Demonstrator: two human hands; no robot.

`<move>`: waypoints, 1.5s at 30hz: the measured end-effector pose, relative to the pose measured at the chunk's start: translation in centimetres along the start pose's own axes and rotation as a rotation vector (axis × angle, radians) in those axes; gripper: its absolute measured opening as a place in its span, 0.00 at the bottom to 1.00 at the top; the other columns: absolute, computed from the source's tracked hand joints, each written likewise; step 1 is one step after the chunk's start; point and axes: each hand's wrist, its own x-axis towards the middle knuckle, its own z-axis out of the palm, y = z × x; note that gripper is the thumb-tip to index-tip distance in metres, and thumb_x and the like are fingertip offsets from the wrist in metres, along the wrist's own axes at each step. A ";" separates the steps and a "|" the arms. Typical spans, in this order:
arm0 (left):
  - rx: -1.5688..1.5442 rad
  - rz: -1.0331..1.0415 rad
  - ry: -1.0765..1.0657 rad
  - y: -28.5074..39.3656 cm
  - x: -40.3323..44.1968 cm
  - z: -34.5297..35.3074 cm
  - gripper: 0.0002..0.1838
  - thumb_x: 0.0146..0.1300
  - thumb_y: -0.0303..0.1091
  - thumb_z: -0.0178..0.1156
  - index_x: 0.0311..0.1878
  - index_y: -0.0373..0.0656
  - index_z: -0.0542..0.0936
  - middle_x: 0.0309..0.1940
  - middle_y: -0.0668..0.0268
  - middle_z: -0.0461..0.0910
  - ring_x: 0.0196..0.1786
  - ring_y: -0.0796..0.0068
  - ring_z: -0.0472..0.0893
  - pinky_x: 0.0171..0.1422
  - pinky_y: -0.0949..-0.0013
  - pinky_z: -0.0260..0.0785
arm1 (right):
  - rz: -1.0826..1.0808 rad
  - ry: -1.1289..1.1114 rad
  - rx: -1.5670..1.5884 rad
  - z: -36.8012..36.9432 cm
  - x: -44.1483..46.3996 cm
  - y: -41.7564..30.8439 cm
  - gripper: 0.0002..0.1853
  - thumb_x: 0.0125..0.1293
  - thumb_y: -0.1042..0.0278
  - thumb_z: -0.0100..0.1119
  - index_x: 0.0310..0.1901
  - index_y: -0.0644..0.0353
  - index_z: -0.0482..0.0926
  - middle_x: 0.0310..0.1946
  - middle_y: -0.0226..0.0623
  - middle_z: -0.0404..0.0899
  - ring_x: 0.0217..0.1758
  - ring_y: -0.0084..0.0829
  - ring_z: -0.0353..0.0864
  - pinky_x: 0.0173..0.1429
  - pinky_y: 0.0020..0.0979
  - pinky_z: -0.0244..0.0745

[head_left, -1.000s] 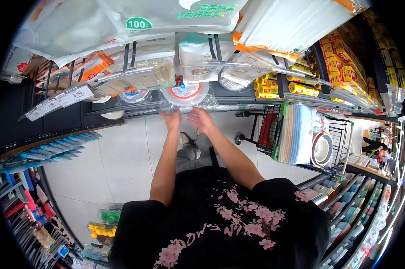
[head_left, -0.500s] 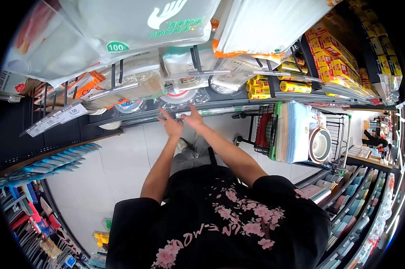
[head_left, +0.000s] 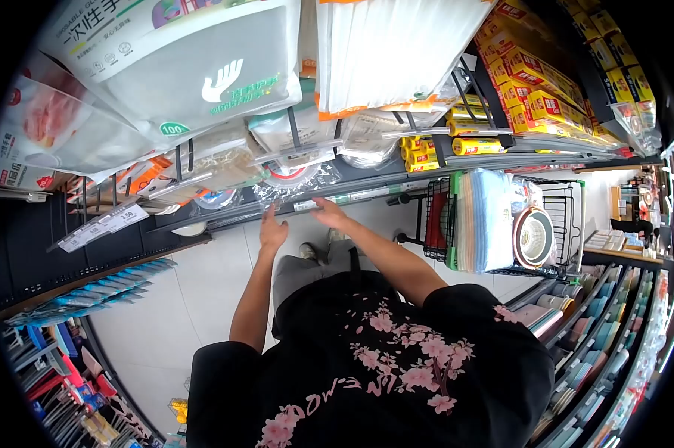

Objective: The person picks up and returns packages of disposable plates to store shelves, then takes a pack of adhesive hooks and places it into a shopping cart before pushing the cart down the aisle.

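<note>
My left hand is empty, its fingers apart, just in front of the lower shelf edge. To its right, my right hand also holds nothing, with thumb and fingers spread near that edge. Beyond both hands, a plastic-wrapped round pack with a red ring lies on the shelf. A second wrapped pack with a blue ring sits to its left. Neither hand touches a pack.
Large glove bags hang above. A cart at the right carries folded striped cloths and a round basket. Yellow packs stand on the shelf. Blue packets line the left rack. More shelving is at the lower right.
Both hands have come away from the red-ringed pack, which stays on the shelf. They have moved farther apart. The view has shifted, and the hanging glove bags appear larger.
</note>
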 end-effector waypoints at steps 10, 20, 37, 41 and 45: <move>-0.157 -0.132 0.232 -10.4 -1.6 -5.6 0.35 0.57 0.35 0.66 0.69 0.39 0.69 0.64 0.42 0.71 0.67 0.42 0.72 0.73 0.53 0.64 | 0.035 -0.049 0.161 8.1 -1.3 -11.3 0.25 0.66 0.62 0.63 0.63 0.59 0.75 0.59 0.45 0.78 0.53 0.34 0.82 0.55 0.34 0.76; -0.580 -0.272 0.198 -21.1 7.9 -13.1 0.39 0.53 0.43 0.72 0.68 0.43 0.71 0.65 0.42 0.68 0.68 0.43 0.68 0.73 0.53 0.61 | 0.086 0.088 0.034 19.6 6.3 -13.5 0.31 0.60 0.59 0.69 0.64 0.59 0.73 0.55 0.49 0.79 0.59 0.44 0.79 0.62 0.38 0.74; -0.938 -0.451 -0.197 -28.8 13.8 -14.8 0.24 0.71 0.59 0.50 0.56 0.52 0.78 0.46 0.64 0.87 0.43 0.62 0.87 0.46 0.54 0.81 | 0.073 0.069 0.776 21.2 15.6 -11.9 0.31 0.61 0.55 0.72 0.63 0.58 0.75 0.45 0.40 0.84 0.35 0.33 0.82 0.30 0.35 0.81; -1.121 -0.473 -0.107 -26.0 12.4 -16.5 0.28 0.72 0.61 0.45 0.58 0.48 0.77 0.47 0.60 0.86 0.45 0.58 0.87 0.49 0.50 0.81 | 0.104 0.111 0.560 23.9 20.8 -4.2 0.35 0.58 0.48 0.74 0.63 0.58 0.76 0.48 0.35 0.83 0.42 0.32 0.80 0.36 0.34 0.80; -1.098 -0.473 -0.178 -28.4 11.9 -15.9 0.27 0.72 0.58 0.49 0.59 0.45 0.76 0.53 0.52 0.82 0.50 0.54 0.85 0.54 0.49 0.80 | -0.101 0.215 0.662 24.3 19.8 -6.6 0.31 0.58 0.44 0.72 0.56 0.58 0.81 0.44 0.34 0.83 0.38 0.29 0.78 0.30 0.32 0.75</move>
